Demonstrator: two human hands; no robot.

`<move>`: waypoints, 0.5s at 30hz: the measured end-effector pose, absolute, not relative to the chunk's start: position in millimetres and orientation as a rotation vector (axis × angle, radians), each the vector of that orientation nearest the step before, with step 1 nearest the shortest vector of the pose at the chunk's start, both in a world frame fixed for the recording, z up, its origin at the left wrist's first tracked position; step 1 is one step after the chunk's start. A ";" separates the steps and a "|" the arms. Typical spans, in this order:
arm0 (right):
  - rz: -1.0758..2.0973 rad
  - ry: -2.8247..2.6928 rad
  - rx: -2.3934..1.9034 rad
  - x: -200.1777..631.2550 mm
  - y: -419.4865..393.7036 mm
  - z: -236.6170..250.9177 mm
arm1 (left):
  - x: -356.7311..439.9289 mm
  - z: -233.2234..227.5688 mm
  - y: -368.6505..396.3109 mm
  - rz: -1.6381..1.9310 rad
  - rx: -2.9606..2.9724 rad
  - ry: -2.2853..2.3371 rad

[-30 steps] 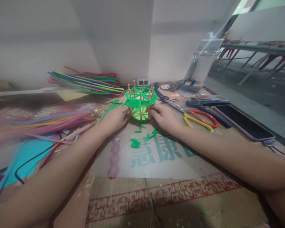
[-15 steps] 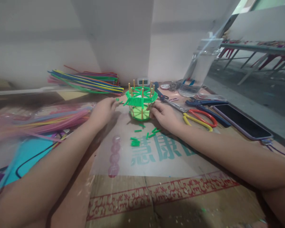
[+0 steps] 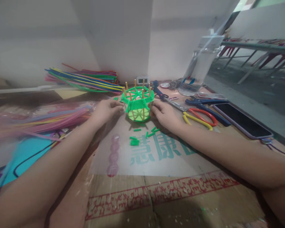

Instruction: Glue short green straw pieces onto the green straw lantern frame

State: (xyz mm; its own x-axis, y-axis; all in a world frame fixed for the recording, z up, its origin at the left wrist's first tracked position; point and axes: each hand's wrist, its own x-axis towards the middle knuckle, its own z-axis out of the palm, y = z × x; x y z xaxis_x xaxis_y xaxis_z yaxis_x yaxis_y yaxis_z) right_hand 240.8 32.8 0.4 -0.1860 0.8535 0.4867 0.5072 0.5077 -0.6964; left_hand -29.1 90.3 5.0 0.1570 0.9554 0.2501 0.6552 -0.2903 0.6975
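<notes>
A small green straw basket [image 3: 137, 106] with wooden stick uprights stands on a clear plastic sheet over cardboard [image 3: 161, 164]. My right hand [image 3: 165, 114] grips its right side. My left hand [image 3: 107, 110] has its fingertips pinched against the basket's left rim; whether a loose straw bit is between them is too small to tell. Several short green straw pieces [image 3: 134, 141] lie scattered just in front of the basket.
A bundle of long coloured straws [image 3: 85, 79] lies at the back left, and pink straws in a plastic bag [image 3: 49, 116] at the left. To the right are red-and-yellow scissors [image 3: 197, 116], blue pliers [image 3: 204, 102], a phone [image 3: 242, 122] and a clear water bottle [image 3: 202, 68].
My left hand left the basket, reached out to the left, then came back to the basket's left rim. The basket turned slightly under my right hand.
</notes>
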 end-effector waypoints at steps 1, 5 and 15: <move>0.488 -1.847 -1.128 240.6 32.8 0.5 | -29.0 3.4 91.2 0.937 2.043 1.515; 0.510 -1.855 -1.109 239.9 33.0 0.2 | -30.5 0.9 92.9 0.939 2.069 1.476; 0.488 -1.874 -1.140 240.4 34.3 0.2 | -36.7 54.5 71.2 0.755 2.153 1.853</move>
